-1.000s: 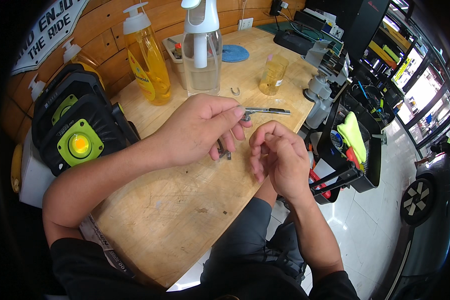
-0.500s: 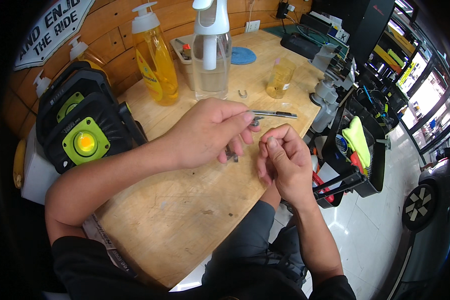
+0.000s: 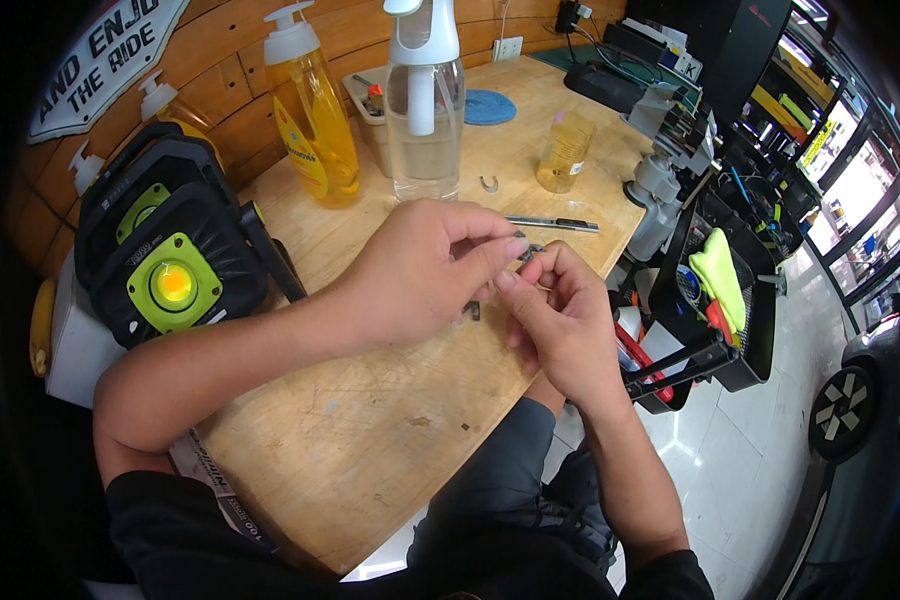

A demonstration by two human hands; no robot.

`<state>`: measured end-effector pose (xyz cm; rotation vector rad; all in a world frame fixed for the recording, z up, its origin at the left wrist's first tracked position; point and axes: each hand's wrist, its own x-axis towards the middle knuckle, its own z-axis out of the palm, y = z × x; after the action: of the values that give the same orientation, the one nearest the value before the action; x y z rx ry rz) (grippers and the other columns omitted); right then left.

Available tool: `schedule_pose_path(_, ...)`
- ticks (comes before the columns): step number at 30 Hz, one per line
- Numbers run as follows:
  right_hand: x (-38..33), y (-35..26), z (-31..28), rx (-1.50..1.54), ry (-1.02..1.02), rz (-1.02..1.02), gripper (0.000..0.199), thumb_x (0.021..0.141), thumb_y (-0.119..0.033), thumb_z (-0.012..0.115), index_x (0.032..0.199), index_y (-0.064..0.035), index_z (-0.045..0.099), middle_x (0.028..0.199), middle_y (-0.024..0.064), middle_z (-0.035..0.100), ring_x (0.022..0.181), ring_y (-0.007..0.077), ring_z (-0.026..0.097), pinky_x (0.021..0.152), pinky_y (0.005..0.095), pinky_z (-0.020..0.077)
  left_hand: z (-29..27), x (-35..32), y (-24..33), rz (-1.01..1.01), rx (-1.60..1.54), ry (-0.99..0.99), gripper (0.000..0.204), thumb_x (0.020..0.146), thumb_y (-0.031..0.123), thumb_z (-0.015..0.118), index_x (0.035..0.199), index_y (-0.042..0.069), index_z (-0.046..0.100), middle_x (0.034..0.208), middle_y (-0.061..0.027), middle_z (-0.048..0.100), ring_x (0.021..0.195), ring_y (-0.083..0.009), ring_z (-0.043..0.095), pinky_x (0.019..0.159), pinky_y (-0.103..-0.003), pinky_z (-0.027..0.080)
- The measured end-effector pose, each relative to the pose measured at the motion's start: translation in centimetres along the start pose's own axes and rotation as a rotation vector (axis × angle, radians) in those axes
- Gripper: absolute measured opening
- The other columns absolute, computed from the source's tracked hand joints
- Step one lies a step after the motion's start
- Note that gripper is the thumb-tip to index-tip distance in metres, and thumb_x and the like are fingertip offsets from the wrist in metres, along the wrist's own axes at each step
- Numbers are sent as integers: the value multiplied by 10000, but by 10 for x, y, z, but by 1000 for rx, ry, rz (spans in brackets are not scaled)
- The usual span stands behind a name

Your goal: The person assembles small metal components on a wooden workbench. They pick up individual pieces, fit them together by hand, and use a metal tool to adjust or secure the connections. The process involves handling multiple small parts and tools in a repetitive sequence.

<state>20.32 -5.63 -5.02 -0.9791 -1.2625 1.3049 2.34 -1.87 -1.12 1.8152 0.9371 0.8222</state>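
Over the wooden workbench (image 3: 330, 440), my left hand (image 3: 425, 270) pinches a small dark grey piece (image 3: 532, 252) between thumb and fingers. My right hand (image 3: 567, 315) meets it from the right, its thumb and forefinger closed at the same piece. Fingers cover most of the piece, and its kind is not clear. Just beyond the hands lies a slim silver-and-black cutter knife (image 3: 560, 223). Another small dark piece (image 3: 474, 311) shows on the bench below my left hand. A little U-shaped piece (image 3: 489, 184) lies farther back.
A clear spray bottle (image 3: 425, 130), a yellow pump bottle (image 3: 315, 130) and an amber cup (image 3: 566, 155) stand at the back. Work lights (image 3: 170, 280) occupy the left. Right of the bench is a black tool cart (image 3: 745, 340) with a yellow-green cloth (image 3: 718, 275).
My two hands have come together; the right thumb and forefinger moved up and left to the piece at my left fingertips. The view has shifted slightly.
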Motion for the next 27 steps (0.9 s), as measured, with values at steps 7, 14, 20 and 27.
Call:
schedule_pose_path(7,5,-7,10,-38,44,49,253,975,-151,721,916,-48,497,760,34,639,550,45,529,473,207,399,-1,-2,-4,449,415,168,139,965,35,603,1038,-29,703,843,-120,629,719,-189,614,644,-314,467)
schedule_pose_path(14,6,-6,5,-43,32,60,306,946,-202,770,923,-53,503,720,6,604,520,46,520,413,211,360,-12,9,-9,502,422,251,153,973,21,580,1058,-31,696,869,-105,634,726,-170,612,644,-298,472)
schedule_pose_path(20,7,-4,4,-42,55,54,306,942,-216,775,940,-51,518,724,2,601,512,48,520,394,214,351,-9,8,-7,262,209,157,176,1018,87,581,1072,-51,675,857,-71,636,743,-110,596,667,-280,479)
schedule_pose_path(27,8,-1,10,-41,43,2,294,952,-207,764,932,-41,522,739,4,607,549,36,510,461,202,379,-7,1,0,329,344,124,222,1046,142,555,1077,-59,645,851,-81,638,766,-127,587,704,-292,485)
